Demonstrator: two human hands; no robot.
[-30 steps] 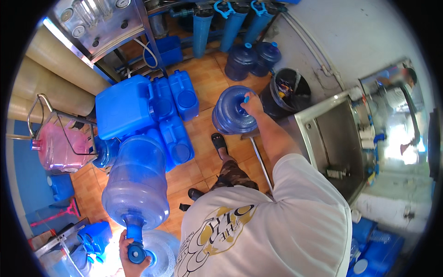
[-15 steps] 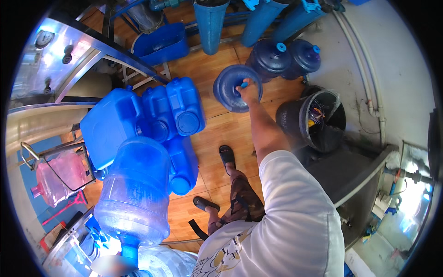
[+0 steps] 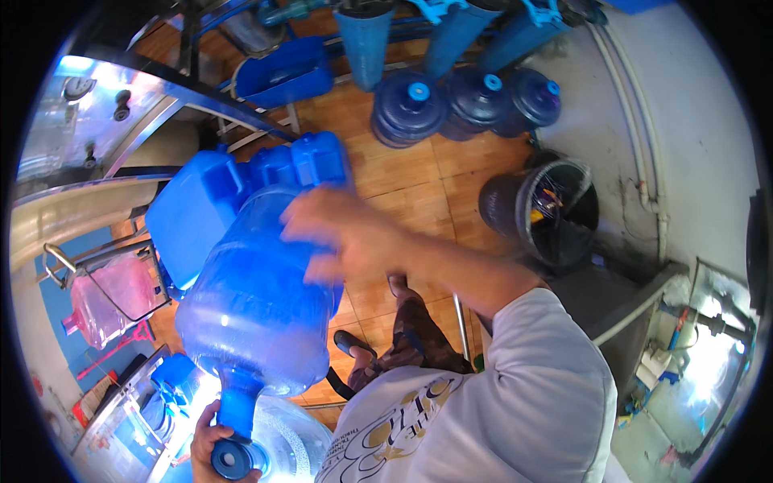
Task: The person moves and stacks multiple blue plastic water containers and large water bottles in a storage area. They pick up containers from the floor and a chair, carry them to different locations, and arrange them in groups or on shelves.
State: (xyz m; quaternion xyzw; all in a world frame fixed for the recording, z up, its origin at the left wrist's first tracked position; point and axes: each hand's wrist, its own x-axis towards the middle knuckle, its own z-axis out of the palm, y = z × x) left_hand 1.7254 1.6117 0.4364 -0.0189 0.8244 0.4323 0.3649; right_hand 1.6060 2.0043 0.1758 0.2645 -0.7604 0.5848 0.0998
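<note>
My left hand [image 3: 208,444] is wrapped round the capped neck of a large clear-blue water jug [image 3: 258,310], which lies tilted with its neck toward me at the lower left. My right hand [image 3: 350,233], blurred by motion, is beside the base end of this jug with fingers apart. Whether it touches the jug I cannot tell. Under the neck, part of another clear jug [image 3: 294,435] shows. On the tiled floor ahead, a capped blue jug [image 3: 407,117] stands upright beside a second jug [image 3: 475,105] and a third jug [image 3: 531,101].
Several solid blue containers, including a large jerrycan [image 3: 193,213], stand at the left. A black bin [image 3: 499,209] with a bag liner is at the right, near a dark counter [image 3: 564,290]. Upright blue filter housings [image 3: 362,52] line the back. A pink jug [image 3: 117,294] lies far left.
My right hand has let go of the floor jug, now standing in line with two others, and swung back left. The near jug has shifted slightly right; my left hand shows clearly on its neck.
</note>
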